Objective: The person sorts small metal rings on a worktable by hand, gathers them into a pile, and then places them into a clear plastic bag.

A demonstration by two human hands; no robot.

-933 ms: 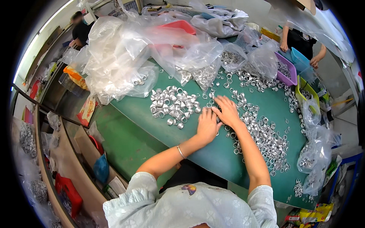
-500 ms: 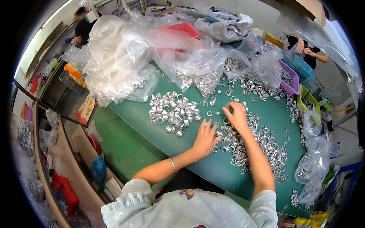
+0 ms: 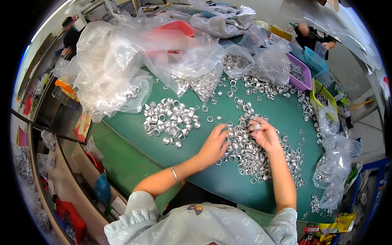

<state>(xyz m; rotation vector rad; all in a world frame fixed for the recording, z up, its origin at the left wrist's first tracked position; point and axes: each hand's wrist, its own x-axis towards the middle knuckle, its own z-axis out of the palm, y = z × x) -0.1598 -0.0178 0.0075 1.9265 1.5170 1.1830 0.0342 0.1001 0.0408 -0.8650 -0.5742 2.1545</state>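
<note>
Right hand (image 3: 265, 134) pinches one small shiny silver metal ring (image 3: 256, 127) between fingertips, above the loose heap of matching rings (image 3: 249, 157). Left hand (image 3: 214, 145), fingers spread, empty, rests on heap's left edge. Sorted cluster (image 3: 171, 120) lies further left on green tabletop (image 3: 134, 163).

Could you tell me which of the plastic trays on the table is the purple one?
It is the purple tray at the table's far right, just beyond the clear bags. The red tray sits under plastic sheeting at the back, and the yellow-green tray lies nearer the right edge.
</note>
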